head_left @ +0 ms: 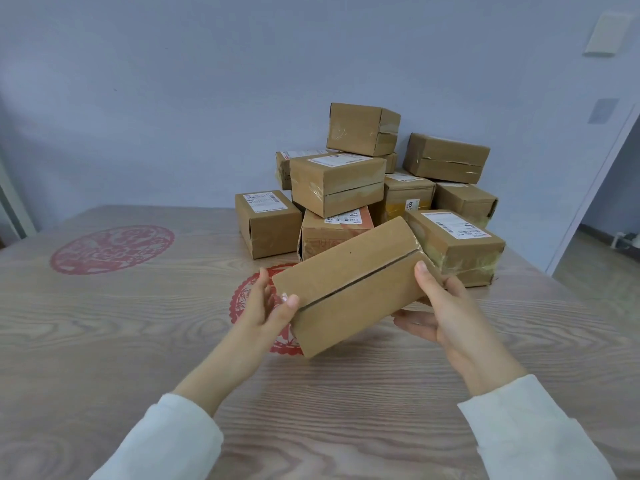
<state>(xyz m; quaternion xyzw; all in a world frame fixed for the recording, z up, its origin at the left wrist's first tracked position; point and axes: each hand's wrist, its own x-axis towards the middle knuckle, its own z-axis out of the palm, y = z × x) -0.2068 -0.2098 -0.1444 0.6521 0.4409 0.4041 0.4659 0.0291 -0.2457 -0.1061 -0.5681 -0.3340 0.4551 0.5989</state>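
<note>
A plain brown cardboard box [353, 282] is held tilted above the wooden table [138, 323], its flap seam facing me. My left hand [266, 306] grips its left end, thumb on the top face and fingers behind. My right hand [446, 313] grips the right end, thumb on top and fingers underneath. No label shows on the visible faces.
Behind the held box is a pile of several taped cardboard boxes [337, 183], some with white shipping labels, stacked against a grey wall. Red paper-cut motifs [112, 244] mark the tabletop. A doorway opens at the right edge [609, 209].
</note>
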